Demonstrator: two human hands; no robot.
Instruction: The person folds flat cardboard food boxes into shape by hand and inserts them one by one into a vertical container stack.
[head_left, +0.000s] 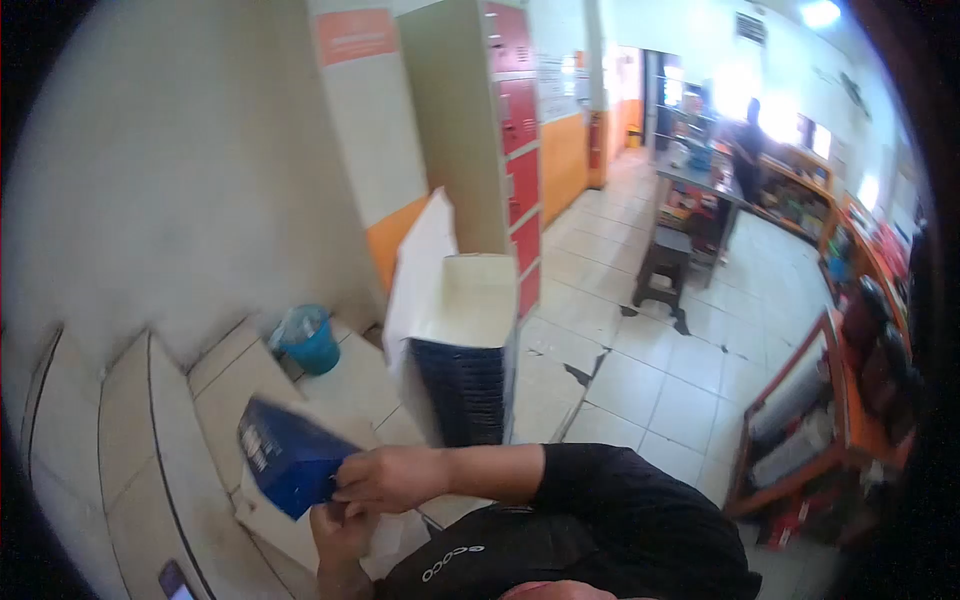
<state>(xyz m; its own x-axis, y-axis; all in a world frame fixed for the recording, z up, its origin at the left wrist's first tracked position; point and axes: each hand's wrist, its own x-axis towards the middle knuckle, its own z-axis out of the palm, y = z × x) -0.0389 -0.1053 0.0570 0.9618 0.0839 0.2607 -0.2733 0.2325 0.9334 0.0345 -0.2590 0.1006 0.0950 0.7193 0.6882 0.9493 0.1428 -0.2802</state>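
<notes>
A dark blue paper box (290, 452) with white lettering and an open, tapered shape is held at its near edge, slightly blurred. My right hand (395, 476) reaches across from the right, its fingers closed on the box's edge. Just below it, my left hand (343, 535) is closed at the box's lower corner, its fingertips partly hidden. Beyond my right forearm stands a tall white carton (420, 270) with its flap up. Inside it is a stack of dark blue, layered pieces (458, 390).
Tiled steps (125, 440) run along the left, with a phone (176, 580) at the bottom. A blue bin (310, 340) stands by the wall. Red lockers (522, 190) rise behind the carton. Farther back are a dark stool (665, 268), a metal table (700, 178) and a person (747, 150). Orange shelving (845, 390) stands right.
</notes>
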